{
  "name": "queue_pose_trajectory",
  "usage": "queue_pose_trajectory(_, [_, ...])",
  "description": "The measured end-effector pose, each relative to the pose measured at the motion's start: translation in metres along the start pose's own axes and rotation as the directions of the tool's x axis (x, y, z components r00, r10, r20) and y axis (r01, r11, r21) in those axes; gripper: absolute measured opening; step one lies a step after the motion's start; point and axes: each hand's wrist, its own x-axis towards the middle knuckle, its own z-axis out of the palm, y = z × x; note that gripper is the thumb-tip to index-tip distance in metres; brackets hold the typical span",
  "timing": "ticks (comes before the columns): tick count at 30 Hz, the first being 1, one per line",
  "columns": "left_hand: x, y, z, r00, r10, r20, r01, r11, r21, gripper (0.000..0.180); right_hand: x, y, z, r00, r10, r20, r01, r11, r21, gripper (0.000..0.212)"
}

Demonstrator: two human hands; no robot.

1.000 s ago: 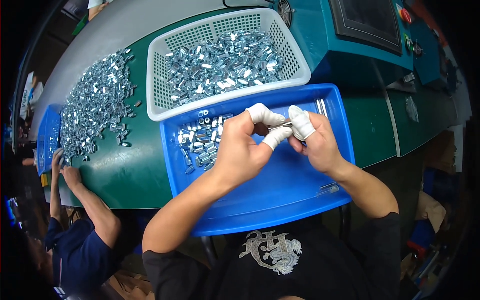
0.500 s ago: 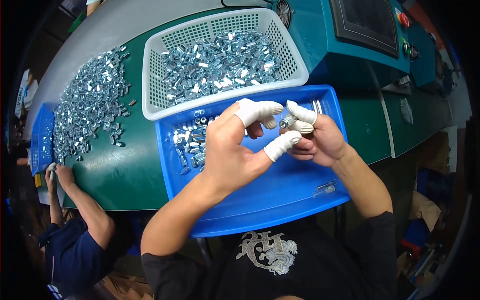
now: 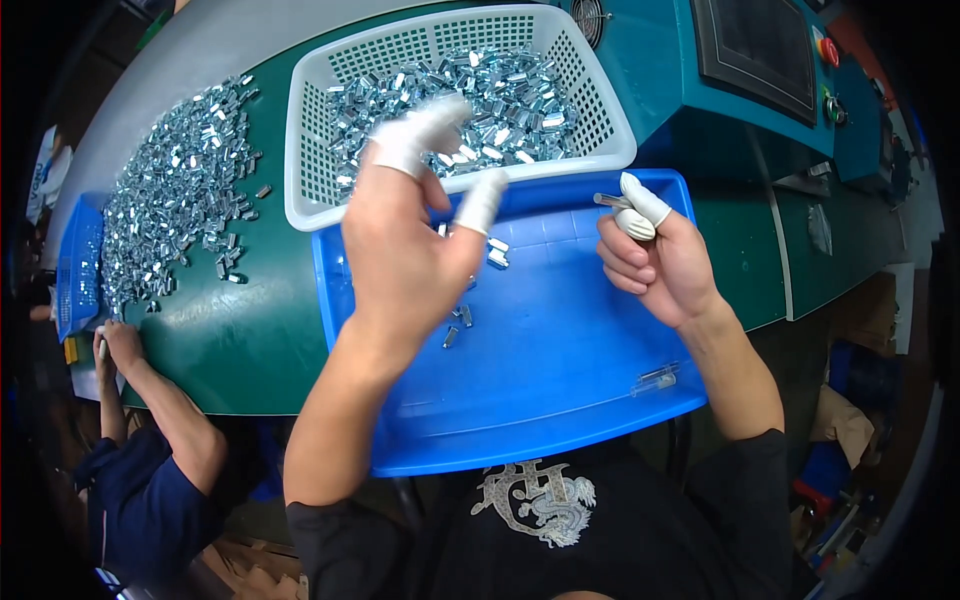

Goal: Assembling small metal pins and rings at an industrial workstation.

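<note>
My left hand (image 3: pixel 395 235), with white finger cots, hovers over the front rim of the white perforated basket (image 3: pixel 460 187); its fingers are spread, blurred by motion, and nothing shows in them. The basket holds a heap of shiny long hex nuts (image 3: pixel 490 120). At the right, my right hand (image 3: pixel 655 245), also in white finger cots, pinches a slim shiny metal pin (image 3: pixel 606 200) between thumb and forefinger, its end pointing left. Below both hands lies the blue tray (image 3: pixel 540 330), with several loose nuts (image 3: pixel 498 253) partly hidden behind my left hand.
Clear tube-like pieces (image 3: pixel 655 380) lie in the tray's right corner. A large pile of nuts (image 3: pixel 185 180) covers the green table at left, beside a blue basket (image 3: pixel 80 270) and a co-worker's hands (image 3: pixel 118 345). A teal machine with a screen (image 3: pixel 755 50) stands at back right.
My left hand has moved left and up, away from my right hand, toward the white basket. The nut seen at my right fingertips no longer shows there; the slim pin does.
</note>
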Motion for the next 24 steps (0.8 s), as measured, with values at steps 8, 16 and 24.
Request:
queue_pose_trajectory(8, [-0.033, -0.008, 0.020, 0.777, -0.218, 0.590, -0.178, 0.824, 0.538, 0.034, -0.002, 0.000, 0.002, 1.000, -0.009, 0.022, 0.009, 1.000, -0.016, 0.040])
queue_pose_trajectory(16, [-0.036, -0.020, 0.030, 0.798, -0.172, 0.578, -0.238, 0.791, 0.564, 0.020, -0.004, -0.001, 0.006, 0.994, -0.050, -0.098, 0.040, 0.994, -0.100, 0.040])
queue_pose_trajectory(24, [-0.030, 0.000, 0.020, 0.843, -0.074, 0.533, 0.025, 0.995, 0.098, 0.023, -0.006, 0.004, 0.016, 0.958, -0.190, -0.216, 0.101, 0.926, -0.365, 0.050])
